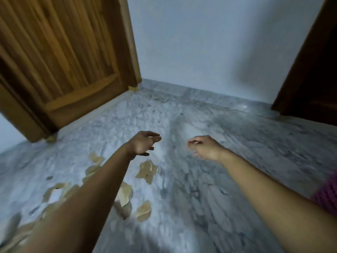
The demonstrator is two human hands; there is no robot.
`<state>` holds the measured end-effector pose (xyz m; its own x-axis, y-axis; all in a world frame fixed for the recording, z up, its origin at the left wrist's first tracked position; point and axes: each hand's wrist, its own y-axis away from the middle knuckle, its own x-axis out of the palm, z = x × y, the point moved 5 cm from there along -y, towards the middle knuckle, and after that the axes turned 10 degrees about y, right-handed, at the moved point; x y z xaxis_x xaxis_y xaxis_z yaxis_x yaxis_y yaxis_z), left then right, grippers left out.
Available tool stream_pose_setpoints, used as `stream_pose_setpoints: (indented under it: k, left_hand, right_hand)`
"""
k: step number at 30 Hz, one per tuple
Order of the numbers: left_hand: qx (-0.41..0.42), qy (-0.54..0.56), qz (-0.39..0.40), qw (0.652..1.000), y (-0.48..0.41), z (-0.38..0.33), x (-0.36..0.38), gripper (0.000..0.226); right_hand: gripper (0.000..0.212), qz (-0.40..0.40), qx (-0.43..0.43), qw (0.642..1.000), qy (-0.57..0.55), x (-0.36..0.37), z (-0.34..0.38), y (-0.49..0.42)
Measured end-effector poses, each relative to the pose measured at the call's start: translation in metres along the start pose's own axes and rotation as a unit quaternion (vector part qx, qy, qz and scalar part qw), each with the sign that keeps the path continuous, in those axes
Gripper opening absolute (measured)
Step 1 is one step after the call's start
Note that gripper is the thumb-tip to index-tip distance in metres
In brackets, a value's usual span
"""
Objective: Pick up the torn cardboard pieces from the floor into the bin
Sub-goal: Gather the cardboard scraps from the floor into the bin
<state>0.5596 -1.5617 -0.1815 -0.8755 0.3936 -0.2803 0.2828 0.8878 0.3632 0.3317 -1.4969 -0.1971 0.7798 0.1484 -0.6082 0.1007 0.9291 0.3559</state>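
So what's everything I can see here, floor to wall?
Torn cardboard pieces: about ten (blurred), tan, scattered on the floor at lower left, around the left forearm.
Wooden door: one, light brown, upper left.
Dark wooden panel: one, dark brown, right edge.
Wall: pale bluish white, at the back.
Floor: grey-white marble.
Sleeve: one, pink knit, right edge.
Left hand: empty, fingers loosely curled, above the floor.
Right hand: empty, fingers loosely curled, beside the left hand.
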Motion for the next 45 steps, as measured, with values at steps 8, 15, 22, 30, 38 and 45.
stream_pose_setpoints:
  k: [8, 15, 22, 30, 38, 45]
  left_hand:
    - [-0.076, -0.037, -0.066, 0.994, 0.031, 0.118, -0.130, 0.029]
    - [-0.098, -0.148, -0.056, 0.983, 0.014, 0.217, -0.142, 0.033]
    - [-0.202, -0.209, -0.087, 0.953, -0.012, 0.330, -0.096, 0.063]
    - [-0.275, -0.250, -0.283, 0.884, -0.061, 0.359, -0.071, 0.106]
    - [-0.250, -0.152, -0.275, 0.916, -0.078, 0.358, -0.070, 0.052]
    - [-0.227, -0.081, -0.292, 0.925, -0.059, 0.323, -0.099, 0.029]
  right_hand:
    - [0.050, 0.137, -0.085, 0.966, 0.204, 0.163, 0.085, -0.022]
    - [0.065, 0.245, -0.102, 0.909, 0.321, 0.259, 0.044, -0.054]
    - [0.068, 0.290, -0.153, 0.840, 0.433, 0.338, -0.022, -0.094]
    - [0.054, 0.242, -0.303, 0.800, 0.458, 0.381, -0.059, -0.134]
    - [0.043, 0.322, -0.355, 0.722, 0.499, 0.391, -0.062, -0.143]
    - [0.043, 0.277, -0.375, 0.727, 0.504, 0.338, -0.046, -0.193]
